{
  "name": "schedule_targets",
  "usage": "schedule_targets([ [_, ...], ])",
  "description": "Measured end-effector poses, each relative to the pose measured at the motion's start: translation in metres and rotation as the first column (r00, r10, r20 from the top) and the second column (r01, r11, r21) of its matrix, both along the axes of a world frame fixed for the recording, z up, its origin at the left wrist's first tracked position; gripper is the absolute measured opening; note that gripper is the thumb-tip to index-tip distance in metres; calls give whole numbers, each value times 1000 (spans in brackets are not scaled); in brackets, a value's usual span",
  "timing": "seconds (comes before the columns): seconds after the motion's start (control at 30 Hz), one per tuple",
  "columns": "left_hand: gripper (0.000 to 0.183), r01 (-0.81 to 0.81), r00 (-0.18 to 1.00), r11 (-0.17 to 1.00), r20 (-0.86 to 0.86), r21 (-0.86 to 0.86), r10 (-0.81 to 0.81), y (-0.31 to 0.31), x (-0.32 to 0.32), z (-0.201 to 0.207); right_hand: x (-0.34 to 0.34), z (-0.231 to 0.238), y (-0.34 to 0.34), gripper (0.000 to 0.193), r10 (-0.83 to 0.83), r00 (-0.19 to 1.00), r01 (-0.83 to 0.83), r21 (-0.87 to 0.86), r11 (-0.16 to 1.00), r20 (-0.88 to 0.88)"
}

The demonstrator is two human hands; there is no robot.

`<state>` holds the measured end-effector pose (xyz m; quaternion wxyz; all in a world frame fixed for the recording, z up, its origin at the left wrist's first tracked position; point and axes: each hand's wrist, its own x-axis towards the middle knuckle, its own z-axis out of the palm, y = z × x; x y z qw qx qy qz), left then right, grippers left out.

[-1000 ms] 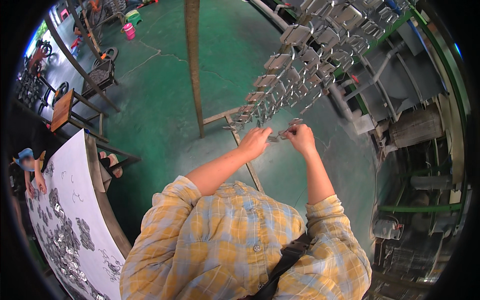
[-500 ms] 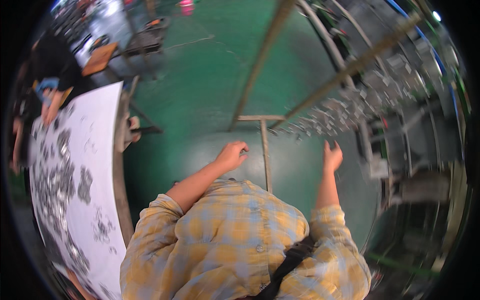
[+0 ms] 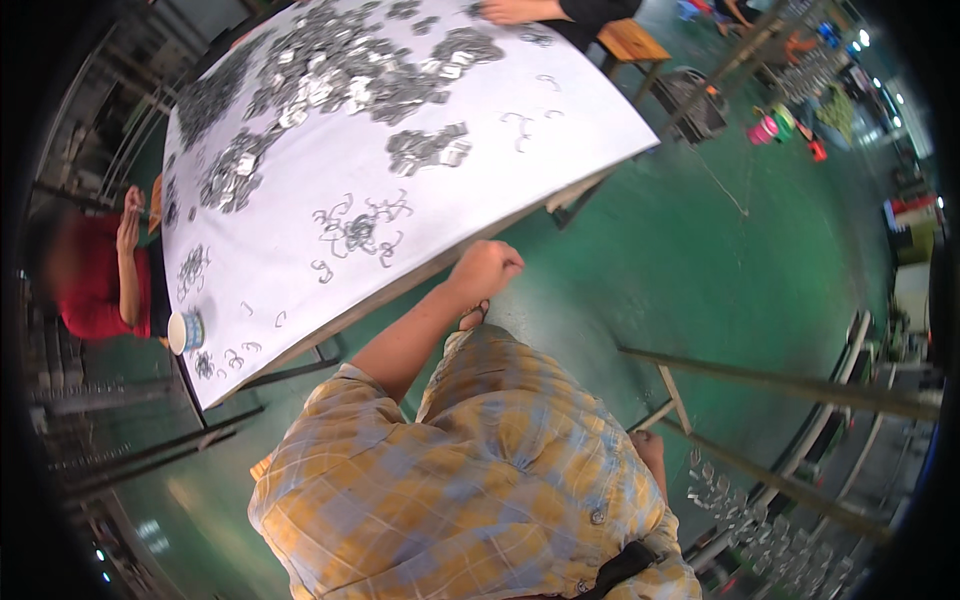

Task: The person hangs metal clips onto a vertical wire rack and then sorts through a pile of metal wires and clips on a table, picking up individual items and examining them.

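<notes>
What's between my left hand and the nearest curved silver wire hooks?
The head view shows bare white tabletop and its brown edge between the left hand and hooks.

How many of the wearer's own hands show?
2: the left hand near the white table, the right hand beside the plaid shirt, partly hidden.

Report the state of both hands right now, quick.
Left hand: loosely closed, with nothing visible in it.
Right hand: partly hidden beside the plaid shirt; cannot tell whether it is open, closed or holding anything.
</notes>
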<state>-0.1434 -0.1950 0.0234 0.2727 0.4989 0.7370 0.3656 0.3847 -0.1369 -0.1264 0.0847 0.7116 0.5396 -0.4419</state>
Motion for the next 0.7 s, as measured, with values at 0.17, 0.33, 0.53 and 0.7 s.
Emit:
schedule_targets([
  [0.17, 10, -362, 896, 931, -265, 32, 358, -59, -91, 10, -128, 49, 86, 42, 477, 868, -496, 239, 835, 137],
  [0.33, 8, -566, 735, 825, -451, 4, 507, -97, -150, 9, -276, 96, 125, 31, 653, 735, -635, 524, 568, 183],
  [0.53, 5, -304, 709, 941, -695, -148, 119, -66, -158, -5, -456, 156, 117, 24, 797, 601, -458, 841, 289, 54],
  [0.7, 2, -236, 674, 900, -729, -367, -120, -43, -148, 19, -555, 159, 98, 29, 907, 421, -427, 888, 171, 28],
])
